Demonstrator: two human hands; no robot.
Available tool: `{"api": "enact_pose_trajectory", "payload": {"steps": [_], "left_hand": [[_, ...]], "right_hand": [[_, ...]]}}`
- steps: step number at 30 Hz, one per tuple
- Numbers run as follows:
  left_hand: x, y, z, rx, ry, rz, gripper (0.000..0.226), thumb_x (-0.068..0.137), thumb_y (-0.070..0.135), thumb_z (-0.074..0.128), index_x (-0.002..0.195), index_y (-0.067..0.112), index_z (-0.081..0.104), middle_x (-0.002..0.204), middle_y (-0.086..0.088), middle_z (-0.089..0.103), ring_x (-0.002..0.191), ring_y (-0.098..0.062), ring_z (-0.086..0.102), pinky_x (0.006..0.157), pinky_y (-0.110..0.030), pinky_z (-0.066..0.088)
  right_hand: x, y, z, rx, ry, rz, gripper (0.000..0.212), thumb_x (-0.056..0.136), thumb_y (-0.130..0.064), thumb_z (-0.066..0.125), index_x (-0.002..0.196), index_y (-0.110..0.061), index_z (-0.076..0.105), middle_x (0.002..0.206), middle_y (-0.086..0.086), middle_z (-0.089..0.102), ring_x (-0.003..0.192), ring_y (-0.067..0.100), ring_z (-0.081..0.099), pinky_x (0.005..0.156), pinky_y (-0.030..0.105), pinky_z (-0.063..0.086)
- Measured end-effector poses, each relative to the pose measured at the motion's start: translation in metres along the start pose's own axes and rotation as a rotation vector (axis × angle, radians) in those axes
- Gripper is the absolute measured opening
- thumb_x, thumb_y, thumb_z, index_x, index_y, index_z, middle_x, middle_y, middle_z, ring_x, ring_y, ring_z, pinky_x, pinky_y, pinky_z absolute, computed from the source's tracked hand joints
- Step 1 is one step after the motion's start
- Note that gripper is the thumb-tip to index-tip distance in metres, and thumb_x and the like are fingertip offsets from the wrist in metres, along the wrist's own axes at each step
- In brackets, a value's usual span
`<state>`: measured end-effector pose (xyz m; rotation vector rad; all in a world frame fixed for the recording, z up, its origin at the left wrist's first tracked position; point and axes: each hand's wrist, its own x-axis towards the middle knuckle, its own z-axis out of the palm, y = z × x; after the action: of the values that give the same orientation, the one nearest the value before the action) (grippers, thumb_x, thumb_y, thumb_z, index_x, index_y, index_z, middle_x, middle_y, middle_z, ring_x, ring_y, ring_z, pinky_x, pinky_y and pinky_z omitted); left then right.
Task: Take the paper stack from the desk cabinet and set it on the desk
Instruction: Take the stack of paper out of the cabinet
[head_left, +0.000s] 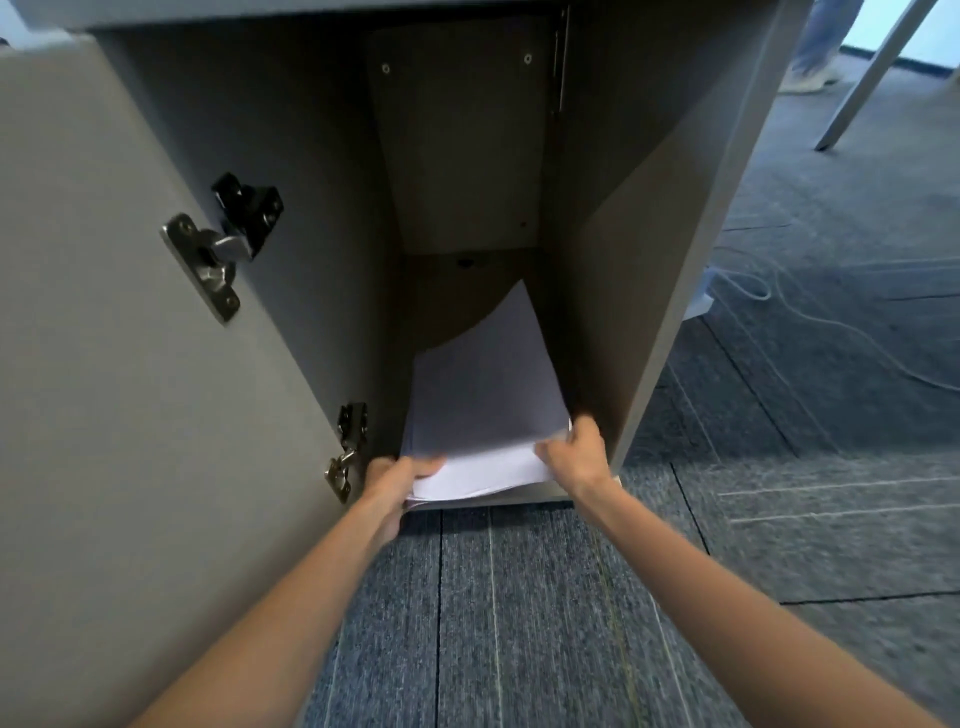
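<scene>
Two hands at work: both are on the loose stack of white paper sheets (483, 415), one at each near corner.
Paper stack: it lies on the floor of the open grey desk cabinet (613, 270), its near edge at the cabinet's front edge and slightly lifted; the far corner curls upward towards the cabinet's back panel.
Left grip: the left hand (397, 480) is closed around the stack's near left corner, thumb on top, fingers hidden beneath.
Right grip: the right hand (579, 452) is closed on the near right corner, fingers curled over the top sheets; slightly blurred.
Cabinet door: the grey door with metal hinges (104, 364) stands swung wide to the left, leaving the opening free.
Step in hand: the grasp and first pull out of the cabinet, by my judgement; the stack is mostly inside.
Next move calls for: drawing the sheets straight out over the front edge, keeping both corners pinched so the loose pile does not fan or slide, then rising to the desk top, which is barely in view above.
Floor: blue-grey carpet tiles (519, 597) lie below the cabinet.
</scene>
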<state>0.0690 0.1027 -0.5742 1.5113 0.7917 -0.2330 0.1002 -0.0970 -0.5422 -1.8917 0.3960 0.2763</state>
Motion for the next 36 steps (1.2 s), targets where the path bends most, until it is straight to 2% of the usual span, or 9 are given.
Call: {"api": "enact_pose_trajectory", "payload": {"steps": [3, 7, 9, 13, 18, 22, 25, 32, 36], "left_hand": [[-0.026, 0.006, -0.003, -0.106, -0.034, -0.014, 0.039, 0.08, 0.005, 0.069, 0.116, -0.007, 0.061, 0.116, -0.02, 0.068, 0.082, -0.021, 0.062, 0.072, -0.029, 0.049], [-0.066, 0.016, -0.012, -0.144, -0.019, -0.025, 0.04, 0.086, 0.003, 0.061, 0.125, -0.001, 0.051, 0.119, -0.019, 0.065, 0.092, -0.025, 0.062, 0.067, -0.033, 0.053], [-0.09, 0.027, -0.019, -0.13, -0.038, -0.049, 0.04, 0.089, 0.004, 0.06, 0.127, 0.001, 0.047, 0.124, -0.018, 0.064, 0.096, -0.026, 0.063, 0.068, -0.033, 0.053], [-0.152, 0.063, -0.028, -0.106, -0.085, -0.091, 0.038, 0.09, 0.003, 0.06, 0.128, 0.001, 0.053, 0.125, -0.017, 0.065, 0.103, -0.028, 0.063, 0.073, -0.031, 0.054], [-0.241, 0.119, -0.042, -0.068, -0.185, -0.161, 0.044, 0.092, 0.001, 0.057, 0.136, 0.007, 0.051, 0.131, -0.013, 0.062, 0.117, -0.032, 0.061, 0.077, -0.032, 0.054], [-0.316, 0.167, -0.057, -0.079, -0.21, -0.203, 0.048, 0.089, -0.004, 0.057, 0.136, 0.004, 0.049, 0.133, -0.013, 0.06, 0.11, -0.03, 0.061, 0.069, -0.03, 0.053], [-0.367, 0.2, -0.065, -0.102, -0.208, -0.229, 0.047, 0.089, -0.007, 0.057, 0.134, 0.0, 0.048, 0.133, -0.015, 0.059, 0.105, -0.029, 0.059, 0.062, -0.027, 0.053], [-0.478, 0.271, -0.085, -0.061, -0.257, -0.331, 0.047, 0.088, -0.005, 0.059, 0.133, 0.004, 0.046, 0.134, -0.014, 0.059, 0.114, -0.033, 0.059, 0.074, -0.034, 0.053], [-0.531, 0.315, -0.093, 0.023, -0.317, -0.314, 0.038, 0.088, -0.005, 0.059, 0.12, 0.013, 0.049, 0.131, -0.011, 0.061, 0.117, -0.034, 0.059, 0.081, -0.039, 0.054]], "right_hand": [[-0.019, -0.002, -0.009, 0.074, 0.006, 0.005, 0.045, 0.084, 0.005, 0.057, 0.125, -0.005, 0.041, 0.123, 0.015, 0.057, 0.113, 0.033, 0.057, 0.097, 0.048, 0.05], [-0.063, -0.014, -0.024, 0.097, -0.012, 0.041, 0.031, 0.084, 0.011, 0.05, 0.106, -0.009, 0.041, 0.107, 0.015, 0.06, 0.099, 0.03, 0.06, 0.08, 0.039, 0.056], [-0.09, -0.026, -0.033, 0.105, -0.013, 0.07, 0.031, 0.085, 0.011, 0.05, 0.107, -0.008, 0.04, 0.105, 0.013, 0.057, 0.096, 0.028, 0.058, 0.072, 0.033, 0.054], [-0.139, -0.061, -0.062, 0.123, -0.005, 0.147, 0.033, 0.084, 0.009, 0.049, 0.108, -0.01, 0.04, 0.113, 0.015, 0.057, 0.104, 0.031, 0.057, 0.086, 0.039, 0.053], [-0.213, -0.119, -0.109, 0.2, -0.013, 0.227, 0.035, 0.081, 0.014, 0.049, 0.106, -0.008, 0.039, 0.114, 0.017, 0.057, 0.1, 0.03, 0.056, 0.091, 0.043, 0.05], [-0.273, -0.174, -0.149, 0.174, -0.01, 0.31, 0.039, 0.083, 0.013, 0.053, 0.117, -0.003, 0.042, 0.107, 0.01, 0.054, 0.097, 0.025, 0.052, 0.083, 0.035, 0.047], [-0.314, -0.213, -0.173, 0.173, -0.021, 0.348, 0.036, 0.084, 0.012, 0.054, 0.112, -0.007, 0.043, 0.108, 0.01, 0.056, 0.095, 0.025, 0.053, 0.069, 0.028, 0.047], [-0.407, -0.305, -0.237, 0.158, -0.001, 0.429, 0.037, 0.084, 0.011, 0.055, 0.115, -0.005, 0.044, 0.109, 0.009, 0.054, 0.097, 0.024, 0.051, 0.078, 0.033, 0.043], [-0.454, -0.352, -0.271, 0.183, 0.012, 0.472, 0.034, 0.084, 0.011, 0.056, 0.11, -0.008, 0.044, 0.107, 0.007, 0.053, 0.097, 0.024, 0.05, 0.063, 0.027, 0.043]]}}
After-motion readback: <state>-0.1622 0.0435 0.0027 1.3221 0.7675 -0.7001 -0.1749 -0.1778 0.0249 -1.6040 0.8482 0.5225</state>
